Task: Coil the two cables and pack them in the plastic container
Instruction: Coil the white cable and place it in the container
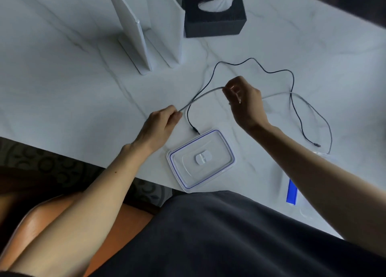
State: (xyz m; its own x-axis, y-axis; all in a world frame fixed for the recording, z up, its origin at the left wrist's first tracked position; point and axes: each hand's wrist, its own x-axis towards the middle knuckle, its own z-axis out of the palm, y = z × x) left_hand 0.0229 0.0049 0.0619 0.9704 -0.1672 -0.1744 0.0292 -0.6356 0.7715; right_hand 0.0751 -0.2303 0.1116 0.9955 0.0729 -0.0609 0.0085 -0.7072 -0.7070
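Note:
A grey cable is stretched between my two hands above the marble table. My left hand pinches one end of it, and my right hand grips it further along. The rest of the grey cable trails right in a loop toward. A thin black cable lies loose on the table, arching behind my right hand, one plug near the lid and the other at the right. The clear container lid with a blue seal lies flat near the table's front edge. The clear container, with a blue clip, sits partly hidden under my right forearm.
A black tissue box stands at the back. White upright panels stand to its left. The table's front edge runs diagonally, with an orange chair seat below it.

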